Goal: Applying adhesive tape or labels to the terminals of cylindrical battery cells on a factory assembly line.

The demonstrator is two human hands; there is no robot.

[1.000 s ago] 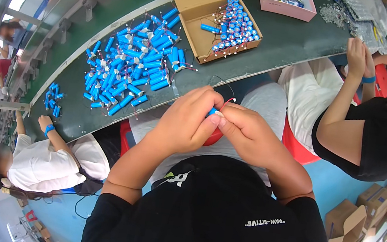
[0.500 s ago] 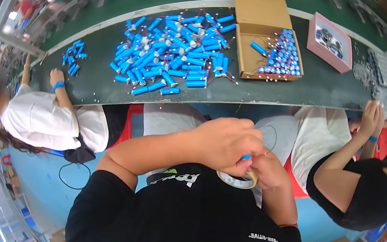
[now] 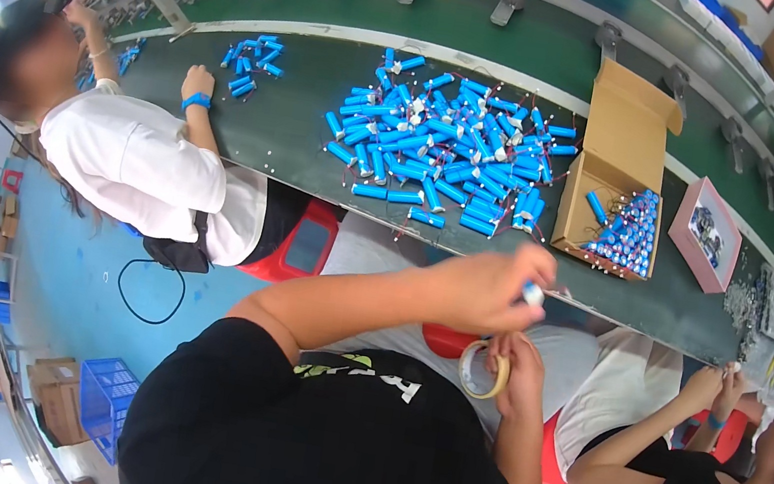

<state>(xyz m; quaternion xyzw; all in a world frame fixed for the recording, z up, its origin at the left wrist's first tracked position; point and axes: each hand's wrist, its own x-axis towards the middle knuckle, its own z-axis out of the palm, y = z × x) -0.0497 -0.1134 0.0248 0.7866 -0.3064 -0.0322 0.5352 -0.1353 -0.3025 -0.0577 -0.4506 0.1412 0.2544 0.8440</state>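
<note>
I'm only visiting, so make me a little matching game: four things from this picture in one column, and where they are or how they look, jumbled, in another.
Things
1. left hand
2. tape roll
3. cardboard box
4. pink box

Places and states
A. lid open, with blue cylinders packed mostly at one side
B. gripping a small blue piece with a white end
C. on the table, with small parts inside
D. held in the right hand

Right pairs
1-B, 2-D, 3-A, 4-C

Pinching a blue cylinder (image 3: 531, 292) in the left hand (image 3: 495, 291), holding a tape roll (image 3: 467, 368) in the right hand (image 3: 524, 373).
</note>
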